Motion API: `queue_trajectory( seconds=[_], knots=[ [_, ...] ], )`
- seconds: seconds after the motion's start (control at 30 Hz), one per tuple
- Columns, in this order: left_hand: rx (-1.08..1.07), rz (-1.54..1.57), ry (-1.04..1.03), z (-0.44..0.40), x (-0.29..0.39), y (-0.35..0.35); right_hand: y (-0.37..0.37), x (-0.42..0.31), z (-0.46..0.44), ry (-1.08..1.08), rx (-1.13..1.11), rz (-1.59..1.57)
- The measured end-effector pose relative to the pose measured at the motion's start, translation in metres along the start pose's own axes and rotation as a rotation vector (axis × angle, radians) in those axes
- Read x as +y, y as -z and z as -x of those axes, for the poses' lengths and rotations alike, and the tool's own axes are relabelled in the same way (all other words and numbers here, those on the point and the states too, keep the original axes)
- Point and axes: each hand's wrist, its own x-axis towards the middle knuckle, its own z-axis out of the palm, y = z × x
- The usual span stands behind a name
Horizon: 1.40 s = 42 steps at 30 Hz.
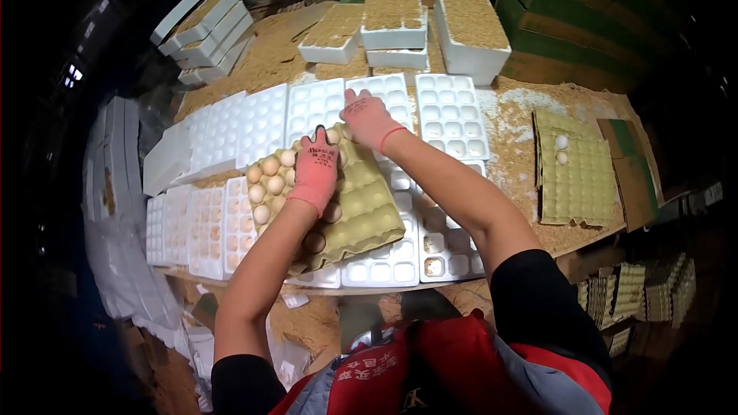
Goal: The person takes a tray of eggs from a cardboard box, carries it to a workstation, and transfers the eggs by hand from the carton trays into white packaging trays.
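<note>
My left hand [317,173], in a pink glove, reaches over a yellowish pulp egg tray [369,211]. Its fingers curl down among the eggs, and what they hold is hidden. Several brown and pale eggs [261,194] fill the tray's left part, while the cups on its right are mostly bare. The tray lies tilted across white foam egg trays [382,271]. At its far edge is my right hand [370,119], also in a pink glove, with bent fingers above a white foam tray [392,92]. Its grip is hidden too.
Foam trays with eggs [206,223] line the left front. Sawdust-filled foam boxes [473,27] stand at the back. On the right lies a stack of pulp trays [576,184] with two eggs, beside a cardboard piece [630,169]. Green-brown cartons [569,31] rise behind.
</note>
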Motion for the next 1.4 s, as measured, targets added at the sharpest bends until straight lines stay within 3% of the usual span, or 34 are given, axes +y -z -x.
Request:
queue_trajectory(
  seconds=[0.07, 0.13, 0.17, 0.2, 0.27, 0.33, 0.4, 0.47, 0.53, 0.57, 0.6, 0.7, 0.8, 0.93, 0.97, 1.07, 1.13, 1.17, 1.23, 1.27, 1.33, 1.4],
  knots=[
    [-0.078, -0.018, -0.034, -0.01, -0.005, 0.005, 0.031, 0.021, 0.021, -0.182, -0.014, -0.393],
    [-0.014, 0.255, -0.005, 0.002, -0.014, 0.032, 0.021, 0.064, 0.054, -0.427, 0.091, -0.72],
    [0.063, 0.484, 0.088, 0.005, -0.02, 0.03, 0.011, 0.085, 0.073, -0.49, 0.087, -0.753],
    [0.011, 0.86, 0.151, 0.004, -0.024, 0.042, -0.026, 0.113, 0.088, -0.549, 0.143, -0.806],
    [-0.257, 1.582, 0.312, -0.009, -0.012, 0.063, -0.043, 0.14, 0.111, -0.782, 0.076, -0.675],
    [-0.468, 2.018, 0.337, -0.037, 0.009, 0.057, -0.075, 0.161, 0.114, -0.721, -0.008, -0.659],
    [-0.409, 1.86, 0.191, -0.064, 0.048, 0.052, -0.091, 0.176, 0.107, -0.566, -0.237, -0.571],
    [-0.462, 1.642, 0.212, -0.086, 0.085, 0.063, -0.079, 0.182, 0.104, -0.552, -0.049, -0.6],
    [-0.435, 1.342, 0.212, -0.11, 0.117, 0.037, -0.09, 0.19, 0.103, -0.591, -0.032, -0.515],
    [-0.393, 1.109, 0.087, -0.124, 0.129, 0.01, -0.095, 0.194, 0.105, -0.616, -0.023, -0.472],
    [-0.109, 0.743, -0.064, -0.125, 0.145, -0.011, -0.103, 0.198, 0.107, -0.602, -0.005, -0.413],
    [-0.022, 0.261, -0.12, -0.143, 0.181, -0.065, -0.12, 0.201, 0.122, -0.595, 0.064, -0.357],
    [-0.095, 0.231, -0.127, -0.154, 0.191, -0.072, -0.105, 0.194, 0.166, -0.664, 0.243, -0.485],
    [0.056, 0.197, -0.342, -0.158, 0.235, -0.097, -0.091, 0.181, 0.217, -0.762, 0.353, -0.642],
    [-0.062, 0.187, -0.332, -0.159, 0.243, -0.101, -0.085, 0.18, 0.222, -0.755, 0.338, -0.675],
    [0.09, 0.623, -0.07, -0.145, 0.241, -0.081, -0.072, 0.181, 0.216, -0.736, 0.383, -0.612],
    [0.278, 1.617, 0.539, -0.136, 0.242, -0.105, -0.08, 0.181, 0.183, -0.636, 0.402, -0.551],
    [0.307, 1.629, 0.643, -0.13, 0.24, -0.143, -0.081, 0.182, 0.159, -0.561, 0.304, -0.63],
    [0.417, 1.203, 0.537, -0.113, 0.248, -0.128, -0.117, 0.184, 0.119, -0.443, 0.262, -0.619],
    [0.255, 1.044, 0.516, -0.112, 0.254, -0.11, -0.124, 0.18, 0.106, -0.408, 0.217, -0.602],
    [0.071, 0.603, 0.195, -0.104, 0.261, -0.133, -0.13, 0.188, 0.097, -0.404, -0.068, -0.515],
    [-0.171, 0.732, 0.268, -0.094, 0.269, -0.111, -0.143, 0.193, 0.105, -0.287, -0.008, -0.456]
  ],
)
